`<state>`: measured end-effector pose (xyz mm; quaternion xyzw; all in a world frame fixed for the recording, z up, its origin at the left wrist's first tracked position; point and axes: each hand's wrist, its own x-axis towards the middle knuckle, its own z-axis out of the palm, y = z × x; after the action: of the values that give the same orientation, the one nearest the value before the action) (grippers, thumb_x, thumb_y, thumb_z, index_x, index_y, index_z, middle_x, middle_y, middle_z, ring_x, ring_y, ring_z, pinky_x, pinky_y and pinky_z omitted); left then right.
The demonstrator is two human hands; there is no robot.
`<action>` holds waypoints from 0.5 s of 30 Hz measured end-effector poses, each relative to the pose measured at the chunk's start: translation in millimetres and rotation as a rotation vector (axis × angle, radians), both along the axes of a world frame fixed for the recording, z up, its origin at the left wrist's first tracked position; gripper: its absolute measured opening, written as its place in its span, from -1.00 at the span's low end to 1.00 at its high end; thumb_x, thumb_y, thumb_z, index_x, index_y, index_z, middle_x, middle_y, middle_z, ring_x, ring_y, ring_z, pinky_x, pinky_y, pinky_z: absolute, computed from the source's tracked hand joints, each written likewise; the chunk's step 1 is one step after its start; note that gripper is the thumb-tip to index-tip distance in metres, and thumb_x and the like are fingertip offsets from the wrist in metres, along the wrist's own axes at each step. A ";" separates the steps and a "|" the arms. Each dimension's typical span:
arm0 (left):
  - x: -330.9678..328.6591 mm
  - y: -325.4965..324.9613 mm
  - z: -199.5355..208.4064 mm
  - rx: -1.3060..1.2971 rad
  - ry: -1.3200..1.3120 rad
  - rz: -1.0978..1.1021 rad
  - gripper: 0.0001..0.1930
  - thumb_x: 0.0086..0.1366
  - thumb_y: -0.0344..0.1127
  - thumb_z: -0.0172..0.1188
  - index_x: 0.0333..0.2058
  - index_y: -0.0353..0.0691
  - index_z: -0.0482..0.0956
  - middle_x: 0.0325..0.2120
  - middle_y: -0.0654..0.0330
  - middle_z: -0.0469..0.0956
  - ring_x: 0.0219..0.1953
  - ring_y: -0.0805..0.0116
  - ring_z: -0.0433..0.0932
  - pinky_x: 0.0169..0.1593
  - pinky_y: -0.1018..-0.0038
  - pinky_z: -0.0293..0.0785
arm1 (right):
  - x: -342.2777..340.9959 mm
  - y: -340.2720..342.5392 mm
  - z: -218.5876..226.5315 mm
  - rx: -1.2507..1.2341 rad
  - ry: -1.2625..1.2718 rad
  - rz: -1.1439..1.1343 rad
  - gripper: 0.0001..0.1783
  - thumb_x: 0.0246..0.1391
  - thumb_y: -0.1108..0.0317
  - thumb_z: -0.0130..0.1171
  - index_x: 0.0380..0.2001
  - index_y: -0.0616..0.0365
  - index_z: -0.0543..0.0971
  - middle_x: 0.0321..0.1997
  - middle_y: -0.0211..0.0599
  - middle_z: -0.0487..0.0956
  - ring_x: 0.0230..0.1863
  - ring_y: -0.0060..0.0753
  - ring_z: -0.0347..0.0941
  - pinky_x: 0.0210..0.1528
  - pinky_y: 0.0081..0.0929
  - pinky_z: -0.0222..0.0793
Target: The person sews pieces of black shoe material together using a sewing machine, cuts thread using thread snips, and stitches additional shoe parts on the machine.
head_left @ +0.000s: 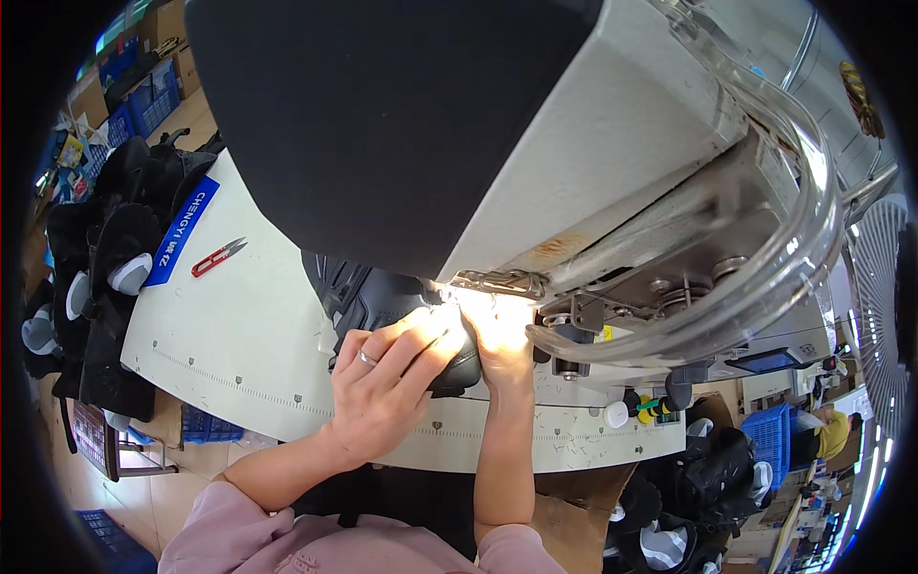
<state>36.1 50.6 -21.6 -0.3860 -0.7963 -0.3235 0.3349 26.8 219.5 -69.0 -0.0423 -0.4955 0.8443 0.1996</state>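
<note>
A black sewn piece with a smooth, leather-like face [459,373] lies under the head of a sewing machine [574,182]. My left hand [387,378], a ring on one finger, has its bent fingers gripping the top of that piece. Close beside it, my right hand [505,335] reaches in by the needle area. A bright lamp washes out its fingers, so their hold is hidden. The machine's dark cover and white casing block the far part of the work. More black material [339,287] spreads out left of the hands.
Red-handled thread snips [218,258] lie on the white table [258,335] at the left, near a blue strip [182,230]. Black sewn pieces [120,249] are heaped beyond the left edge, with others [669,507] at lower right. A clear curved tube [803,239] bends around the machine's right side.
</note>
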 end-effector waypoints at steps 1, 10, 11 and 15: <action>-0.3 -1.8 -0.5 -0.003 0.000 0.003 -0.55 -0.21 -0.56 0.15 -0.22 -0.11 0.60 -0.20 0.35 0.54 -0.21 0.43 0.48 -0.24 0.47 0.29 | 0.3 -0.8 1.1 0.017 -0.002 0.015 -0.84 0.04 0.55 0.18 -0.26 0.31 0.57 -0.28 -0.30 0.58 -0.30 -0.52 0.47 -0.22 -0.56 0.42; -29.0 -21.2 10.5 -0.050 -0.054 -0.137 -0.56 -0.18 -0.56 0.20 -0.24 0.00 0.61 -0.09 0.33 0.52 -0.09 0.38 0.49 0.06 0.28 0.20 | 1.9 -12.4 -4.8 0.646 0.114 -0.397 -0.88 -0.01 0.54 0.23 -0.43 0.25 0.47 -0.41 -0.39 0.46 -0.41 -0.58 0.33 -0.37 -0.56 0.27; -37.2 -25.6 8.3 -0.041 -0.181 -0.198 -0.55 -0.21 -0.62 0.18 -0.28 0.00 0.62 -0.09 0.35 0.52 -0.06 0.39 0.48 0.11 0.20 0.12 | 4.0 -19.9 7.2 0.737 0.134 -0.447 -0.84 -0.01 0.53 0.22 -0.49 0.23 0.41 -0.46 -0.42 0.39 -0.44 -0.59 0.26 -0.41 -0.56 0.20; -53.8 -37.1 2.1 0.006 -0.307 -0.332 -0.46 -0.31 -0.70 0.14 -0.29 0.03 0.63 -0.10 0.40 0.53 -0.01 0.39 0.47 0.12 0.24 0.08 | 4.9 -26.3 0.1 0.812 0.088 -0.489 -0.86 0.00 0.52 0.22 -0.43 0.27 0.44 -0.43 -0.39 0.42 -0.41 -0.56 0.30 -0.37 -0.55 0.25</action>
<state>-17.7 13.5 -19.5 -0.4569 -0.7625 -0.4318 0.1530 31.7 193.1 -68.9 -0.0403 -0.7519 0.5116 0.4137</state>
